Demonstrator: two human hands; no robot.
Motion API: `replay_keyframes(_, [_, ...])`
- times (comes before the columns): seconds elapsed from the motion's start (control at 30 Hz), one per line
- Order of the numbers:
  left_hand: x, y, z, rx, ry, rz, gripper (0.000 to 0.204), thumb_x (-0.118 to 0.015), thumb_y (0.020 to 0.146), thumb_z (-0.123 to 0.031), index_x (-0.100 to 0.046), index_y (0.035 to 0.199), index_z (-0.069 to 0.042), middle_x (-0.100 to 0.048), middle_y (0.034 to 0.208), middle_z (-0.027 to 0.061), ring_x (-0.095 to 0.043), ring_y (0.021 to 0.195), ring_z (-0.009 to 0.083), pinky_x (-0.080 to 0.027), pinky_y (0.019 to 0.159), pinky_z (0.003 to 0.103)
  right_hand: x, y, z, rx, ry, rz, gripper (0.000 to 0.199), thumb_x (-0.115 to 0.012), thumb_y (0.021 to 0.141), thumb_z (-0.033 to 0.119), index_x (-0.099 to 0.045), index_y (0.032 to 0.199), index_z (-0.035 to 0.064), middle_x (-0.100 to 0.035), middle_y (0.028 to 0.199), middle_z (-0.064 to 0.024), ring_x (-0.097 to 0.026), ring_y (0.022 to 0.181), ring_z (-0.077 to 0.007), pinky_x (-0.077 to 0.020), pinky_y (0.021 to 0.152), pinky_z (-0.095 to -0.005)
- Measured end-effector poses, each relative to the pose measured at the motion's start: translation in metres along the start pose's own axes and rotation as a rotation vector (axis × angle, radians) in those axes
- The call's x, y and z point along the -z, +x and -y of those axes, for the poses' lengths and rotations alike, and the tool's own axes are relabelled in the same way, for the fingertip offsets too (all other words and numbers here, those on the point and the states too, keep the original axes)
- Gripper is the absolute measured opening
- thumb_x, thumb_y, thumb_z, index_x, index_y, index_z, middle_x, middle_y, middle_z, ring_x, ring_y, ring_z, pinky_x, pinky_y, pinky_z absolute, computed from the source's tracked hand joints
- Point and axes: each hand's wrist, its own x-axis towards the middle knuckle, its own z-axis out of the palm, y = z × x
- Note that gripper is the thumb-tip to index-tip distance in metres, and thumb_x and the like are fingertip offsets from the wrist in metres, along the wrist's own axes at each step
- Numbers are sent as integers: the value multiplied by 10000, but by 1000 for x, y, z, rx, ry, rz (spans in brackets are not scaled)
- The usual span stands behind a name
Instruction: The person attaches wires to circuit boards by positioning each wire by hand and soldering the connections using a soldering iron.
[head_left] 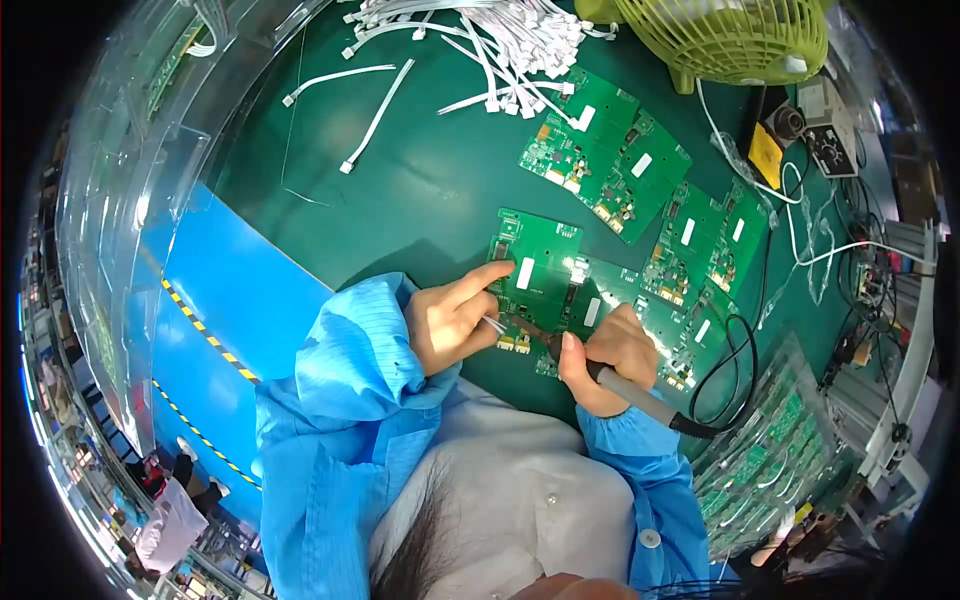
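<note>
My right hand (618, 365) grips a soldering iron (645, 398) with a grey handle; its tip points left at the lower part of a green circuit board (545, 245). My left hand (452, 318) is at that board's left edge, index finger stretched onto the board. Its other fingers are curled round a short white cable (494, 324), whose end shows near the iron's tip. Whether the tip touches the board I cannot tell. More green circuit boards (640, 165) with white labels lie beyond and to the right, some overlapping.
White cables with connectors (520, 40) are heaped at the far side; two loose ones (378, 115) lie left of them. A green fan (735, 40) stands far right, near a soldering station (828, 140). The iron's black cord (752, 370) loops right, by clear trays of boards (775, 450).
</note>
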Motion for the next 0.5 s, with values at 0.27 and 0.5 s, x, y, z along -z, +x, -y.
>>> replay_keyframes(0.27, [0,0,0,10,11,8,132,-632,642,0,-514,694,-25,-553,1162,126,-591,660,199,-476,589,255,5,2,1,9,11,-30,240,-626,634,-69,-446,664,88,-453,491,-9,-310,425,-142,-305,511,-277])
replay_keyframes(0.5, [1,1,-1,-8,22,4,133,-627,644,2,-510,700,-24,-555,1152,127,-588,661,202,-475,591,256,7,3,2,-2,45,-116,260,-638,593,-81,-449,628,94,-447,487,4,-312,413,-142,-306,503,-258])
